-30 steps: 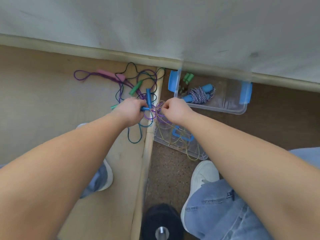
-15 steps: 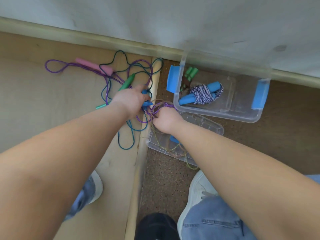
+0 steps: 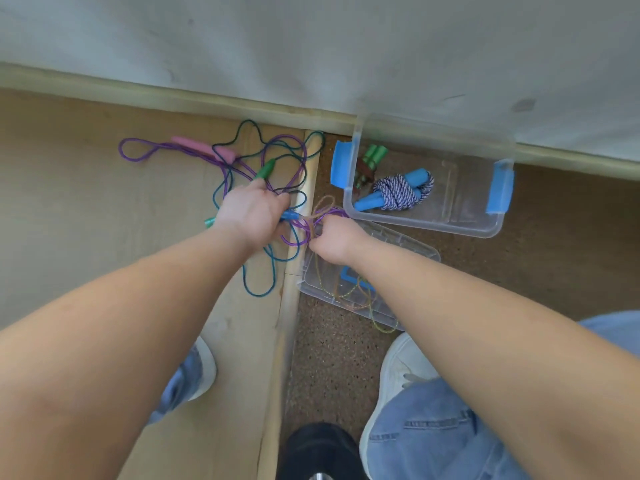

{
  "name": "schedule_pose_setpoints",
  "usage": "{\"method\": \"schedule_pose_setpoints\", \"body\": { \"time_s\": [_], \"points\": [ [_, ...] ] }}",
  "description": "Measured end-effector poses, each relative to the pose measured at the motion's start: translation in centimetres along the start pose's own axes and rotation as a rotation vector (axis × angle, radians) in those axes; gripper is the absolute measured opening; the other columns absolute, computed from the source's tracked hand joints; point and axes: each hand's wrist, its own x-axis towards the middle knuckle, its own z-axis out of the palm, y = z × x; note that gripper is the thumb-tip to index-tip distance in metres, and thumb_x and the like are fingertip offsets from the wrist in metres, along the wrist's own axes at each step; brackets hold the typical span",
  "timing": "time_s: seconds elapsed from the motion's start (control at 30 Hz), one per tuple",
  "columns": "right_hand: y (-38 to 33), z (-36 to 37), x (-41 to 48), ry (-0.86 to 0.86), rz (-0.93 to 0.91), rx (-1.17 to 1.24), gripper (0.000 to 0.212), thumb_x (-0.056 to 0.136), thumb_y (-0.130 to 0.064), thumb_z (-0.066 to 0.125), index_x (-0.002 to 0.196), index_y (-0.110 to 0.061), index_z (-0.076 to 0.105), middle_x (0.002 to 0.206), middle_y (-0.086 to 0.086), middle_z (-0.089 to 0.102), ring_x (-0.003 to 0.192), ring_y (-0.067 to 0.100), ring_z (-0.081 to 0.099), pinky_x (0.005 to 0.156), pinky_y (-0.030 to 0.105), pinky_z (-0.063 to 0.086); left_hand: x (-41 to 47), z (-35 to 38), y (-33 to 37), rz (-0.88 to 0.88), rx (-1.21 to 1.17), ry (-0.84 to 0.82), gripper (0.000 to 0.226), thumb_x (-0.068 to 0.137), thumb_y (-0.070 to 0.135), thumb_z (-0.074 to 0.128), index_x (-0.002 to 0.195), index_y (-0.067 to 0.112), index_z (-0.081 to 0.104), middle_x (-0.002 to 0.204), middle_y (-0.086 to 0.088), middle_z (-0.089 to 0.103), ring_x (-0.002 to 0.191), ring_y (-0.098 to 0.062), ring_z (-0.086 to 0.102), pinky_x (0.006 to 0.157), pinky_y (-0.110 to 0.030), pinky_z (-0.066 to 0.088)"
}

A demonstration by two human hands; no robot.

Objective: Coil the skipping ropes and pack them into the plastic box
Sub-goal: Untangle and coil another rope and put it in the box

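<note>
My left hand is closed around the blue handles of a thin skipping rope. My right hand grips small loops of that multicoloured cord just right of the handles; its loose end trails down over the box lid. The clear plastic box with blue latches stands to the right and holds a coiled navy-and-white rope with blue handles and green handles. Tangled purple rope with pink handles and teal rope with green handles lie on the wooden floor.
A raised wooden strip divides the pale wooden floor from the brown cork floor. A grey wall with a skirting board runs along the back. My white shoes, jeans and a dark round object are near the bottom.
The view has shifted slightly. My right hand has pulled back a little from the left with the cord loops. The left hand keeps its grip on the blue handles.
</note>
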Motion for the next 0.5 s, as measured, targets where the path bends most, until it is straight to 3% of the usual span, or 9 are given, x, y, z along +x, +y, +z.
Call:
{"method": "schedule_pose_setpoints", "body": {
  "time_s": [0.1, 0.2, 0.27, 0.37, 0.5],
  "points": [
    [-1.2, -0.6, -2.0, 0.021, 0.025, 0.008, 0.023, 0.089, -0.02, 0.058, 0.106, -0.006, 0.065, 0.102, 0.01, 0.068, 0.098, 0.028, 0.065, 0.074, 0.029, 0.05, -2.4, -1.2, 0.9, -0.059, -0.02, -0.027, 0.022, 0.095, 0.035, 0.051, 0.115, 0.026, 0.053, 0.107, 0.0, 0.063, 0.11, -0.028, 0.051, 0.085, -0.044, 0.038],
    [-1.9, -1.9, -4.6, 0.091, 0.065, 0.042, 0.014, 0.09, -0.02, 0.058, 0.096, -0.009, 0.063, 0.088, 0.006, 0.063, 0.086, 0.027, 0.062, 0.061, 0.026, 0.042, -4.5, -2.5, 1.6, -0.109, -0.234, -0.103, 0.025, 0.1, 0.031, 0.046, 0.124, 0.029, 0.051, 0.103, -0.004, 0.051, 0.103, -0.031, 0.057, 0.073, -0.041, 0.047],
    [-2.0, -2.6, -6.5, 0.172, 0.081, 0.068, 0.022, 0.089, -0.022, 0.06, 0.106, -0.008, 0.06, 0.102, 0.011, 0.061, 0.096, 0.03, 0.062, 0.068, 0.028, 0.044, -5.8, -3.7, 1.9, -0.104, -0.287, -0.091, 0.023, 0.099, 0.035, 0.049, 0.12, 0.025, 0.053, 0.101, -0.005, 0.054, 0.095, -0.033, 0.062, 0.074, -0.042, 0.053],
    [-1.9, -3.1, -9.2, 0.285, 0.019, 0.073, 0.058, 0.085, -0.022, 0.065, 0.137, -0.009, 0.044, 0.132, 0.015, 0.046, 0.119, 0.034, 0.055, 0.093, 0.037, 0.049, -7.6, -6.0, 2.7, -0.144, -0.32, -0.025, 0.024, 0.097, 0.041, 0.051, 0.107, 0.021, 0.057, 0.09, -0.006, 0.06, 0.082, -0.031, 0.061, 0.071, -0.037, 0.053],
    [-2.0, -3.9, -13.1, 0.334, -0.205, -0.08, 0.069, 0.082, -0.025, 0.067, 0.146, -0.021, 0.042, 0.143, 0.01, 0.041, 0.13, 0.033, 0.043, 0.109, 0.043, 0.041, -10.0, -8.5, 4.0, -0.215, -0.342, 0.01, 0.026, 0.096, 0.046, 0.048, 0.098, 0.02, 0.055, 0.082, -0.004, 0.056, 0.073, -0.028, 0.055, 0.064, -0.032, 0.045]
  ]
}}
